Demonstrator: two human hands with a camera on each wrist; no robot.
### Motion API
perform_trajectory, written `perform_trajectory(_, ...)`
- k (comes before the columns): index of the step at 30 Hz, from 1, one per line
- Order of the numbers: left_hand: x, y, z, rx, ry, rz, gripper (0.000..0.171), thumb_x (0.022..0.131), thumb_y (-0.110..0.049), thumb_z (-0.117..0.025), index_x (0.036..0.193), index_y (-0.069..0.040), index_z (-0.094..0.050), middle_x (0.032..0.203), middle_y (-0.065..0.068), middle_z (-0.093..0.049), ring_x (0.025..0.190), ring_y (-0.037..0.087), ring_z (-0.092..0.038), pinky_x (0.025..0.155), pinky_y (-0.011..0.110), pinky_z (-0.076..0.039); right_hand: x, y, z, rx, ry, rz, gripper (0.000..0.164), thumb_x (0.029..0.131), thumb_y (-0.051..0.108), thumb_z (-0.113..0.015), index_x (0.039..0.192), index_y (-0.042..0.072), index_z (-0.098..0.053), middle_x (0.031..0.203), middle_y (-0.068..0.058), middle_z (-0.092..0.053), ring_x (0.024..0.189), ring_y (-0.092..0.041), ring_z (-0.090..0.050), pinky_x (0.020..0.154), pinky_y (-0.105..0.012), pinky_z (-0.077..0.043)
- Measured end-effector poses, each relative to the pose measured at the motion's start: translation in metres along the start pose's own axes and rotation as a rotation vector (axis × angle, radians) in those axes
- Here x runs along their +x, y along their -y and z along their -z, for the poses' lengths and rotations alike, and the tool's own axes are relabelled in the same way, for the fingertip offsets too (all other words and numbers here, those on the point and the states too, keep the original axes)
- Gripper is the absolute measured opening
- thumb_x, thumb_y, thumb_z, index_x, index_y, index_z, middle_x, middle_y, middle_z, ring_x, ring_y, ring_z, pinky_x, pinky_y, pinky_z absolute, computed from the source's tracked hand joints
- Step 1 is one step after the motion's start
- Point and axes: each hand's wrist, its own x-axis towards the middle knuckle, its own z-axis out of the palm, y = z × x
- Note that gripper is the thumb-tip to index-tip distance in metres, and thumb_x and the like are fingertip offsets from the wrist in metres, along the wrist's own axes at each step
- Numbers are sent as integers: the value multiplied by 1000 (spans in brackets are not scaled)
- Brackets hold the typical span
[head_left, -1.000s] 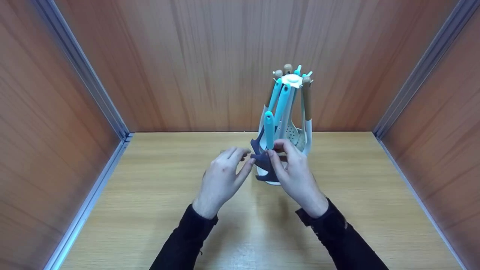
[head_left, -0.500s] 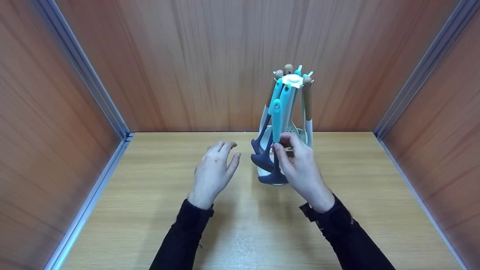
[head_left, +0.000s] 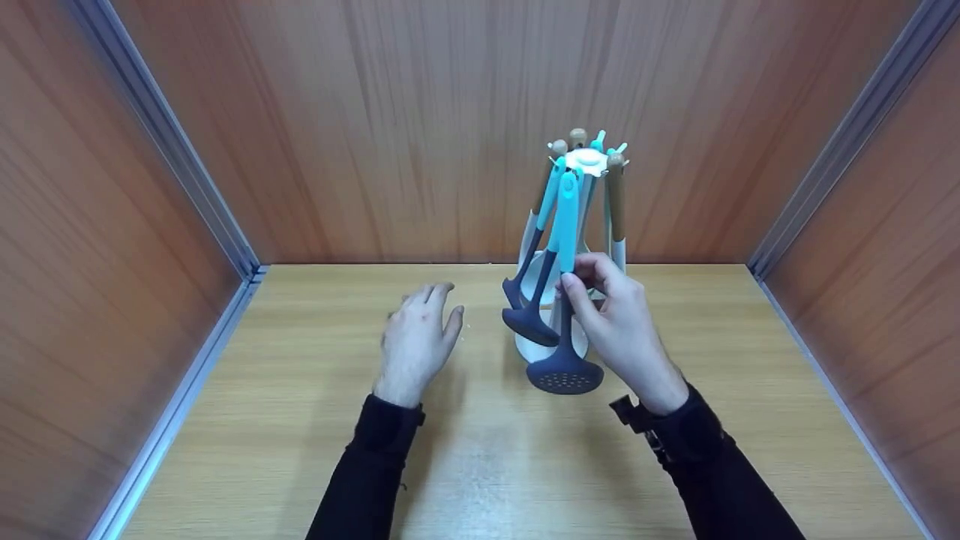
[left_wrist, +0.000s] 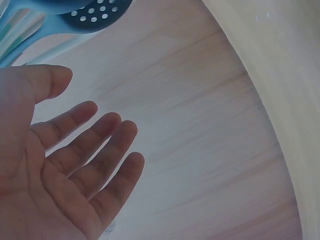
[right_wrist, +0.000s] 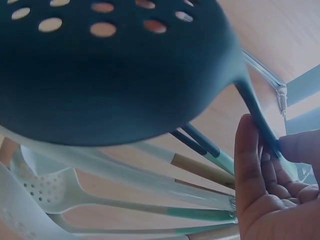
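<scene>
My right hand (head_left: 619, 319) pinches a slotted skimmer (head_left: 565, 371) by its dark neck, just below the turquoise handle. The skimmer is upright in front of a white utensil stand (head_left: 585, 160), its perforated dark head hanging low; in the right wrist view that head (right_wrist: 115, 85) fills the upper left. Out to the left, over the table, my left hand (head_left: 417, 341) holds nothing, its fingers spread apart in the left wrist view. Close beside the skimmer hang a dark ladle-like utensil (head_left: 529, 324) with a turquoise handle and another dark-headed utensil (head_left: 514, 291).
Wooden-handled utensils (head_left: 615, 199) hang on the stand's right side. A pale perforated spoon (right_wrist: 50, 192) hangs there too, in the right wrist view. The stand rests on a light wooden table (head_left: 337, 315), enclosed by a wood-panel back wall (head_left: 405, 135) and side walls.
My right hand has raised the skimmer and shifted it slightly right, turning its perforated face into sight. My left hand has withdrawn leftward from the utensils, its fingers straightening.
</scene>
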Motion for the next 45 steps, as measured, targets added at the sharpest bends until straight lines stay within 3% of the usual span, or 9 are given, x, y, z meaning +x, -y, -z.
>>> perform_trajectory(7,-4,9,-10,84,21,37,47,102,-37,-67,144,-15,-62,143,10,-68,130,33,-67,110,55,-53,2,2,9,-2,-21,-16,25,107,25,-61,127,9,-63,107,-6,-73,96,-16,-75,78,-28,-66)
perform_trajectory(20,-5,24,-22,92,126,105,60,103,-41,-65,153,-12,-52,161,14,-52,154,35,-45,128,59,-33,1,6,22,29,-76,-24,26,107,28,-61,123,8,-64,102,-7,-75,89,-16,-76,77,-24,-65)
perform_trajectory(28,-7,32,-32,110,141,128,64,102,-42,-66,155,-10,-50,164,16,-48,157,36,-39,130,61,-27,0,6,27,25,-85,-57,27,108,28,-60,124,7,-64,103,-10,-76,89,-21,-77,77,-23,-64)
perform_trajectory(31,-7,35,-36,115,172,144,66,102,-44,-64,156,-10,-48,166,16,-45,159,36,-36,131,61,-24,0,4,27,42,-80,-61,27,108,28,-60,124,7,-64,103,-10,-75,89,-25,-78,77,-24,-65)
perform_trajectory(35,-7,39,-40,133,230,169,69,103,-48,-60,160,-12,-44,169,15,-40,162,35,-31,133,59,-19,1,3,28,54,-75,-58,27,108,27,-60,124,6,-64,103,-12,-75,87,-20,-78,76,-25,-65)
perform_trajectory(45,-10,40,-47,126,258,198,68,103,-46,-61,160,-13,-44,171,15,-37,161,36,-32,134,59,-18,3,0,30,34,-69,-93,28,109,29,-58,124,6,-64,103,-12,-74,88,-23,-77,76,-27,-65)
